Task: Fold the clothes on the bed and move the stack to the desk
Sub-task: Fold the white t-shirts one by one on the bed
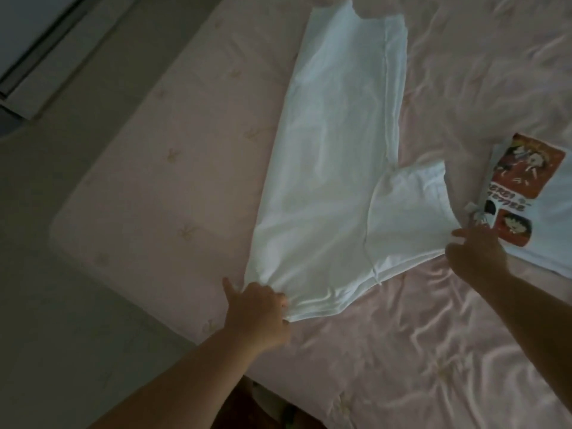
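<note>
Both hands have a grip on the same white shirt [334, 168], and this is why it lies so flat and long on the bed [173, 168]. From the head view, the left hand [260, 314] sits at about 7 o'clock and pinches the near corner of the shirt; the cloth is bunched into small ridges under its fingers, while one finger points out free toward 11 o'clock. The right hand [476, 252] is at about 4 o'clock and touches the end of the sleeve that sticks out to the side. Its fingers are curled down on the edge, but if they truly pinch the cloth I cannot tell, because the back of the hand hides them.

The far side of the shirt is already turned over its body, so I judge that the hands hold the near edge tight to keep the cloth smooth for the next fold, probably the sleeve going inward.

Just beside the right hand, toward 3 o'clock, lies a second shirt [544, 212] with a red cartoon print, face up and partly out of the picture. It seems to wait there for its turn or for the stack.

No bench is in view, so the moving step is not yet begun.
</note>
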